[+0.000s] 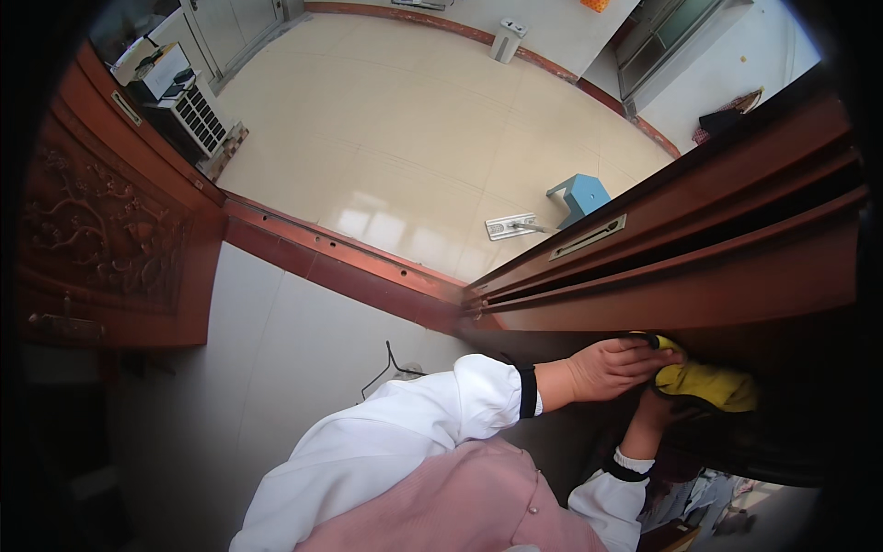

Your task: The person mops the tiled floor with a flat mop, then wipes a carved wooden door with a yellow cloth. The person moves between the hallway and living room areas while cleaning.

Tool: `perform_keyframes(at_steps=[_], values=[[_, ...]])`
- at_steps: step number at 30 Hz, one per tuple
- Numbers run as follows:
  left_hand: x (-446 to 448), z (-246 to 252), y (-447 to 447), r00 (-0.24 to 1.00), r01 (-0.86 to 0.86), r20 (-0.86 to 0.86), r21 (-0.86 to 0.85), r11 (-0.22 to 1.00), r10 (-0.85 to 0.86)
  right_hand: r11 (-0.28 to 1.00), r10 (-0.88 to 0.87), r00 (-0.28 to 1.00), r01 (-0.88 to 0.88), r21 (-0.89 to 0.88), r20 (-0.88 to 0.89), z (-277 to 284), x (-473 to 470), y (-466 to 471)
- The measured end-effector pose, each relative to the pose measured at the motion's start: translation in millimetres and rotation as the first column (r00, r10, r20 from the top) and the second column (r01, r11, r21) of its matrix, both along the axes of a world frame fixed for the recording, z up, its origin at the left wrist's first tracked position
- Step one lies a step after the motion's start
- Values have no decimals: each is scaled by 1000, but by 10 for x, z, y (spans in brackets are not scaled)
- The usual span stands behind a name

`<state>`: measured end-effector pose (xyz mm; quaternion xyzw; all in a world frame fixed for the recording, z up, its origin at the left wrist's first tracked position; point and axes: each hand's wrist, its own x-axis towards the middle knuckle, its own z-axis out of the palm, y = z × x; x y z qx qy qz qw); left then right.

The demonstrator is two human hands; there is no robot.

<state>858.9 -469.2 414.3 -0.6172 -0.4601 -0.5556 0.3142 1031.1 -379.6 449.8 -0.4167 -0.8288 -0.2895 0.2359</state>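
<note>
Both of my hands are on a yellow cloth with a black edge [710,388], folded and slightly blurred, against the dark brown wooden door [676,303] on the right. My left hand [610,370] reaches across from the left, its fingers gripping the upper left end of the cloth. Below it, my right hand [655,410] holds the underside. Cloth and shadow hide most of the right fingers. White sleeves with black cuffs cover both forearms.
A carved wooden door leaf [117,234] stands at left. Between the doors runs a raised red threshold [345,252]. Beyond it are a flat mop [510,227], a blue plastic stool [583,196] and a white bin [508,41]. A dark wire stand [388,359] is by my left arm.
</note>
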Motion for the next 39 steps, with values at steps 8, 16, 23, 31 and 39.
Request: perform_keyframes(at_steps=[8, 16, 23, 31, 39], values=[[-55, -825, -454, 980, 195, 37, -349, 917, -194, 984, 92, 991, -76, -159, 94, -709, 23, -767], [-187, 616, -69, 995, 97, 28, -8, 995, -97, 829, 33, 998, -60, 556, 58, 430, -126, -280], [-474, 1718, 253, 919, 277, 251, 138, 951, -304, 983, 126, 847, -35, 183, -517, 1460, -809, -169], [-384, 308, 15, 848, 329, 485, -167, 929, -213, 960, 216, 968, -186, 211, -127, 82, -876, -412], [-554, -856, -460, 883, 409, 466, -695, 592, -62, 887, 314, 945, -255, -385, 96, -1257, -700, -907]])
